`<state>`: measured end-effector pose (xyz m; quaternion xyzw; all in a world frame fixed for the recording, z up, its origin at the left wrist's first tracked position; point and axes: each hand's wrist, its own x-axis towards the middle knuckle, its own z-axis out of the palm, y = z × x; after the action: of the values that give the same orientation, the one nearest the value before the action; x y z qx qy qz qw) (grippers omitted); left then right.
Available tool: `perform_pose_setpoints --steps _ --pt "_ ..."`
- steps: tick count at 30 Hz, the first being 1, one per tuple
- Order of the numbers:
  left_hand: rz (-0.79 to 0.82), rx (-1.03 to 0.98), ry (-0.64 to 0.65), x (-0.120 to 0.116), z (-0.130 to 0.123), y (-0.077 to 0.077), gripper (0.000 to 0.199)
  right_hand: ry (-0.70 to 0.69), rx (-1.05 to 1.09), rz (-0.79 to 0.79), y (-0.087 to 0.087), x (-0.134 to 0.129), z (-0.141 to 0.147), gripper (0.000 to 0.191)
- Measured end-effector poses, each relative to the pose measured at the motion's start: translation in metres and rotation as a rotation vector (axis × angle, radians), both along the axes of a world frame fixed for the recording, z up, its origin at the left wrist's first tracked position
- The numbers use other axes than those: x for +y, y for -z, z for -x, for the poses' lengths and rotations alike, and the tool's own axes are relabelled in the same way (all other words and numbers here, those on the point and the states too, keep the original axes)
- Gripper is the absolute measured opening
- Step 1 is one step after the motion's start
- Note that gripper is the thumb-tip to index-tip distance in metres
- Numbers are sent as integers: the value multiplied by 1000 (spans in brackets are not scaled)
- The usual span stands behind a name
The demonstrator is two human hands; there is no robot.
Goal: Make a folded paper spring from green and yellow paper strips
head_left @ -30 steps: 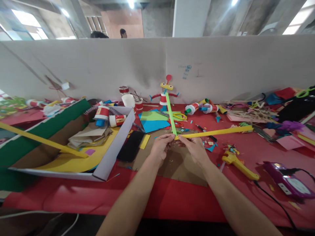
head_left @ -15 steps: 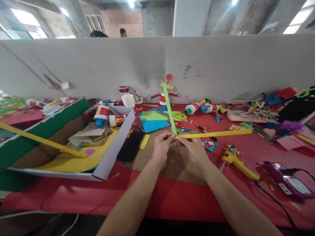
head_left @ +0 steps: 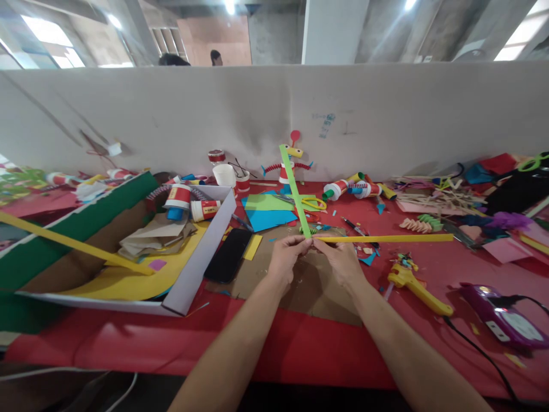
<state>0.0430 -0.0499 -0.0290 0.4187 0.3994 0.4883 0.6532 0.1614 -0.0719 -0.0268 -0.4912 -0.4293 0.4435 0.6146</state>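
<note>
Above the brown cardboard (head_left: 315, 292), my left hand (head_left: 286, 256) pinches the near end of a green paper strip (head_left: 295, 191), which points away toward the wall. Close beside it, my right hand (head_left: 337, 257) pinches the left end of a yellow paper strip (head_left: 394, 238) that stretches out to the right. The two strips meet at the fingertips, roughly at a right angle. How they overlap there is hidden by the fingers. Behind the green strip stands a paper-cup figure (head_left: 286, 171) with red folded arms.
A box (head_left: 197, 252) with paper and cup figures sits left, a black phone (head_left: 227, 255) beside it. Yellow-handled scissors (head_left: 314, 203) lie beyond my hands. A yellow glue gun (head_left: 418, 290) and a purple power strip (head_left: 501, 315) lie right. A wall (head_left: 193, 114) runs behind.
The yellow strip has swung slightly, its far end now lower and farther right. The green strip's far end has tipped a little left. Both hands have stayed nearly in place.
</note>
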Motion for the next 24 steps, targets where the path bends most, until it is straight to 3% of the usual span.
perform_pose_setpoints --steps 13,24 --pt "22 -98 -12 3 1 -1 23 9 -103 -26 -5 -1 1 16" --pt "-17 -61 -91 3 0 0 20 18 -114 -30 -1 -3 2 25"
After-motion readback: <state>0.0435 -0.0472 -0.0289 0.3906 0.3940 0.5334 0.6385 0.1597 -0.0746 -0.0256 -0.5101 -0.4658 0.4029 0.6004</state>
